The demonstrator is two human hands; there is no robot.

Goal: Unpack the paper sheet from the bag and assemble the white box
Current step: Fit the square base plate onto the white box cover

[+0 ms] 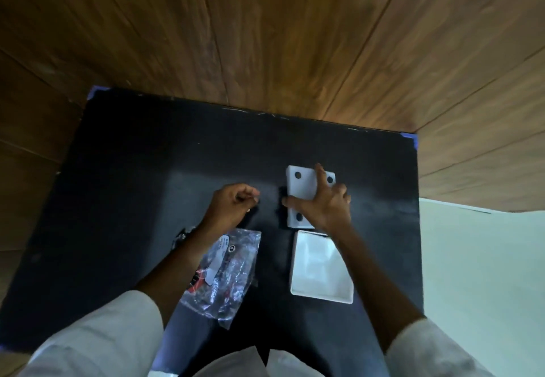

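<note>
A white box part with round dark holes [302, 187] lies flat on the black table [147, 170]. My right hand [323, 204] rests on top of it, fingers spread, thumb at its left edge. Just nearer to me sits a white open tray-like box half [321, 270], partly under my right forearm. A crumpled clear plastic bag [227, 273] with a printed label lies near my left forearm. My left hand [233, 201] hovers left of the holed part, fingers curled in; whether it pinches anything small is unclear.
The black table ends at a far edge with blue tape at its corners [414, 140]. Wooden plank flooring [265, 37] lies beyond, and a pale surface [483, 273] sits to the right. White sleeves cover my upper arms.
</note>
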